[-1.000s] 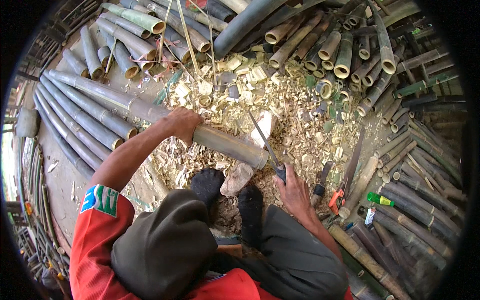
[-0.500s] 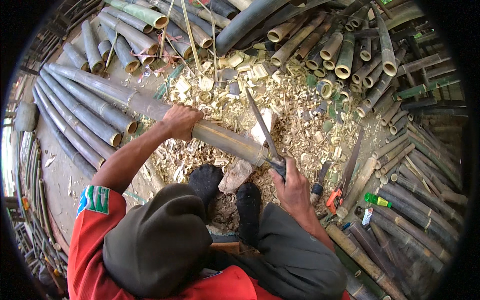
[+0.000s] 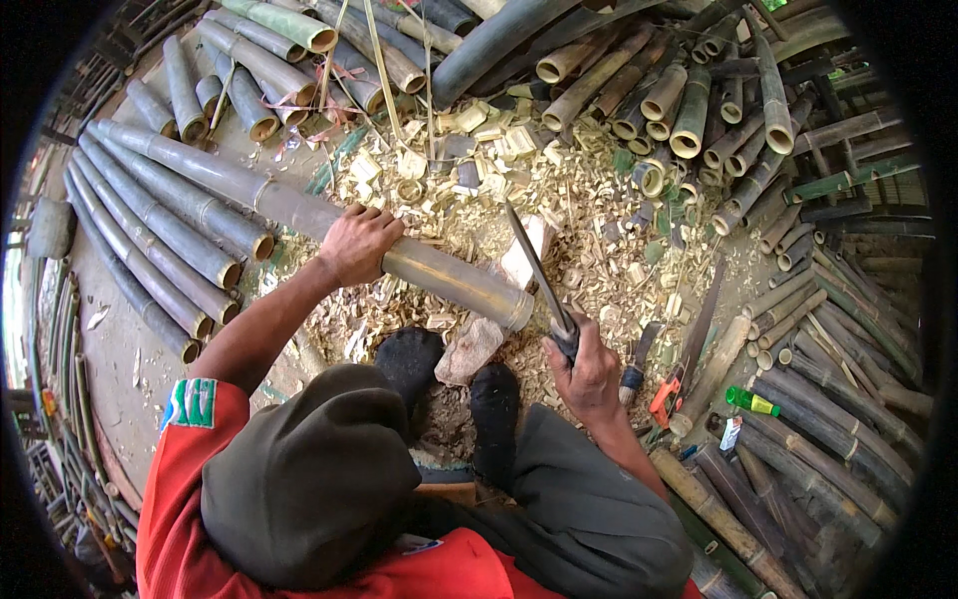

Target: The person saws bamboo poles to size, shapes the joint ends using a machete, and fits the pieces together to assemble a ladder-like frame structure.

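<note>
A long bamboo pole (image 3: 454, 281) slants from the far left to a spot above my feet. My left hand (image 3: 361, 246) grips it from above, fingers wrapped over its upper side. My right hand (image 3: 587, 371) is closed round the dark handle of a machete (image 3: 540, 268), its narrow blade pointing up and away. The blade stands just right of the pole's near end, with a small gap between them. Close below that end lies a pale stone (image 3: 472, 352), between my two dark-covered feet. Beyond the blade is a whitish block (image 3: 527, 252).
Wood chips (image 3: 609, 270) cover the ground ahead. More bamboo poles (image 3: 165, 215) lie at left; cut bamboo tubes (image 3: 689, 120) are stacked far right. Near my right hand lie a brush-like tool (image 3: 635, 367), an orange-handled saw (image 3: 667, 399) and a green bottle (image 3: 750, 400).
My right hand has shifted slightly right, and the machete has moved off the pole's near end. My left hand keeps its grip, nearly in the same place.
</note>
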`<control>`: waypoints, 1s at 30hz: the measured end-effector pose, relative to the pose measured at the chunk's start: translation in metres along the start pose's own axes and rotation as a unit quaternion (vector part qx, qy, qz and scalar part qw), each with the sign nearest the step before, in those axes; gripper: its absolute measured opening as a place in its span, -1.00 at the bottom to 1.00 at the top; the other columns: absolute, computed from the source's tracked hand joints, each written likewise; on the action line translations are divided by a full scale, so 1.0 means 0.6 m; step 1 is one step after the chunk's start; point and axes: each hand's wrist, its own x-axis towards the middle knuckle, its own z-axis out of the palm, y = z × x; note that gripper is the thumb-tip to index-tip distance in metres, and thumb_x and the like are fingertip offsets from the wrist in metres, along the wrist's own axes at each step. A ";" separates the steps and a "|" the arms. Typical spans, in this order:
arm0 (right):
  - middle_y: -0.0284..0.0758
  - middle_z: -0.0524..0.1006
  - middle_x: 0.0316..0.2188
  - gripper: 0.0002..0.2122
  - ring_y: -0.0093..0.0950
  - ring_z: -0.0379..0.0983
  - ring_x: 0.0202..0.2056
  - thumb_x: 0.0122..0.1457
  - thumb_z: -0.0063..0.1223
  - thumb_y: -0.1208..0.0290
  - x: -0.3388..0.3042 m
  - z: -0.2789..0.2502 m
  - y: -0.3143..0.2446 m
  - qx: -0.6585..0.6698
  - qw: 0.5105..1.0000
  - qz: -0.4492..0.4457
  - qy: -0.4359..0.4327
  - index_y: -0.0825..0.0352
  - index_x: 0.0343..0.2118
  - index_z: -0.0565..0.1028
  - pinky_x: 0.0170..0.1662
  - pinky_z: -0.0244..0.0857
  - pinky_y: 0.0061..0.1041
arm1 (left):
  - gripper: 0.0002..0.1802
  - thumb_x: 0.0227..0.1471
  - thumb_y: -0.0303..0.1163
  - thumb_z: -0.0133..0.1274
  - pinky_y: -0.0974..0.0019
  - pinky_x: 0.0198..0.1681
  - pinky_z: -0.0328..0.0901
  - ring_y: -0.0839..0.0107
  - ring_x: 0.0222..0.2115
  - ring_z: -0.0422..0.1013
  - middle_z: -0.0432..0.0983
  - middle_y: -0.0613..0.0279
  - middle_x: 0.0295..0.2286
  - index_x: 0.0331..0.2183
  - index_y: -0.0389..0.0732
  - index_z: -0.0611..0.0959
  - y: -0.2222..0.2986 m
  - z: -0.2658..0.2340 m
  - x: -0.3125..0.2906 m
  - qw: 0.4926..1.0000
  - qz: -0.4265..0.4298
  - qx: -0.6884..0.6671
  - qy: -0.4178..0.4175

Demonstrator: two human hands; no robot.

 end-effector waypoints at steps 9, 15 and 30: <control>0.06 0.57 -0.50 -0.63 -0.15 0.63 -0.49 0.34 0.10 0.27 0.022 -0.011 -0.007 -0.045 0.984 0.115 -0.127 0.45 0.02 0.33 -0.50 0.53 -0.26 | -0.44 -0.29 -0.38 0.29 0.14 -0.04 0.27 0.24 -0.21 0.44 0.47 0.22 -0.30 -0.14 -0.16 0.53 -0.001 0.037 -0.021 0.993 0.004 0.028 0.113; 0.02 0.59 -0.46 -0.72 -0.24 0.62 -0.56 0.29 0.17 0.37 -0.027 0.051 0.056 -0.075 0.976 0.136 -0.154 0.41 -0.10 0.34 -0.56 0.51 -0.28 | -0.36 -0.31 -0.38 0.32 0.14 0.02 0.26 0.27 -0.14 0.42 0.46 0.25 -0.24 -0.08 -0.16 0.51 0.017 0.032 -0.014 0.988 0.009 0.033 0.153; 0.12 0.59 -0.44 -0.62 0.04 0.63 -0.44 0.31 0.09 0.40 0.006 0.018 0.019 -0.101 0.936 0.203 -0.269 0.57 0.01 0.28 -0.43 0.53 -0.09 | -0.48 -0.38 -0.19 0.44 0.23 -0.33 0.47 0.30 -0.42 0.56 0.65 0.23 -0.43 -0.25 -0.08 0.71 -0.035 0.005 0.049 0.974 -0.005 -0.071 -0.217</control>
